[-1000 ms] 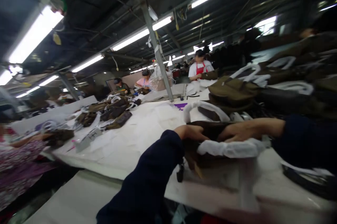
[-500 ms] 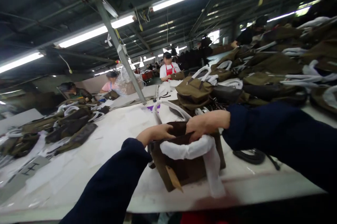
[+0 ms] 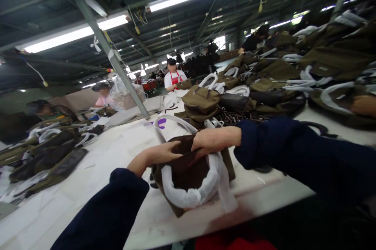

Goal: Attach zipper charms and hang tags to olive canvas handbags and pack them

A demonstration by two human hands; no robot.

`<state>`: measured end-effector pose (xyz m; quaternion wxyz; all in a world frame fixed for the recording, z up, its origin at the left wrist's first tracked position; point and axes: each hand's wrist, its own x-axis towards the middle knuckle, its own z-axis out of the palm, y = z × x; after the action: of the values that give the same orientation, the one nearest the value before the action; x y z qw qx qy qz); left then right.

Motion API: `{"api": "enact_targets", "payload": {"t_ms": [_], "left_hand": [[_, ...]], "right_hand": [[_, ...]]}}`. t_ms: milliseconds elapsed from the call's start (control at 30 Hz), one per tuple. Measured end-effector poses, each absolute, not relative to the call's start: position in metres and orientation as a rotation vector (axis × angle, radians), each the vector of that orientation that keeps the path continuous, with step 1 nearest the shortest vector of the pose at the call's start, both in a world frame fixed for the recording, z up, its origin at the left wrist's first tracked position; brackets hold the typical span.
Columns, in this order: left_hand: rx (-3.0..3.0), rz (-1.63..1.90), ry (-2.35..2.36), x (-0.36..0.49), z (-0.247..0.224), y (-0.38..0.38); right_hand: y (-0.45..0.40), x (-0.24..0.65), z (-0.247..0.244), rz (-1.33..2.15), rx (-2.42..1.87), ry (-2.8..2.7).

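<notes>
An olive and dark brown handbag [image 3: 188, 173] stands before me close to the front edge of the table. White wrapping covers its front handle [image 3: 189, 199], which droops over the front, and its back handle [image 3: 178, 119], which stands up. At the left of the mouth, my left hand [image 3: 161, 152] holds the rim, some fingertips hidden inside. My right hand [image 3: 214, 139] grips the rim at the right, its fingers reaching down into the opening. A loose white strip [image 3: 227, 193] hangs off the bag's right side.
White sheets cover much of the table [image 3: 117, 156]. Olive bags [image 3: 202, 99] with wrapped handles pile up at the right, more bags [image 3: 55, 156] at the left. A metal post [image 3: 117, 62] rises behind. Co-workers are farther back; another person's hand [image 3: 364, 105] shows at the right edge.
My view has turned right. The front handle has dropped lower across the bag's front and hides the tan tag. Both hands stay at the mouth. Another person's hand has appeared at far right.
</notes>
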<state>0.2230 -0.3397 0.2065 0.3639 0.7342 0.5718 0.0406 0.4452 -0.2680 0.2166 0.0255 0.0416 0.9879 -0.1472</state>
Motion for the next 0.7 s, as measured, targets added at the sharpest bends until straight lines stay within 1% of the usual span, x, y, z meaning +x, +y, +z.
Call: {"api": "enact_targets", "payload": {"t_ms": [67, 267, 400, 467, 633, 700], "left_hand": [[1.950, 0.121, 1.515, 0.224, 0.209, -0.344], [2.263, -0.003, 1.489, 0.247, 0.203, -0.370], [2.269, -0.005, 1.503, 0.256, 0.206, -0.389], [2.222, -0.021, 1.550, 0.256, 0.211, -0.396], [2.131, -0.018, 1.632, 0.254, 0.227, -0.404], [2.116, 0.017, 1.637, 0.255, 0.233, -0.404]], "right_hand": [[-0.276, 0.448, 0.217, -0.414, 0.116, 3.044], [-0.310, 0.464, 0.206, -0.656, -0.023, 2.900], [-0.327, 0.472, 0.208, -0.523, 0.022, 2.870], [-0.330, 0.475, 0.214, -0.518, 0.063, 2.865], [-0.325, 0.486, 0.229, -0.794, 0.004, 2.940], [-0.320, 0.490, 0.233, -0.813, 0.034, 3.036]]}}
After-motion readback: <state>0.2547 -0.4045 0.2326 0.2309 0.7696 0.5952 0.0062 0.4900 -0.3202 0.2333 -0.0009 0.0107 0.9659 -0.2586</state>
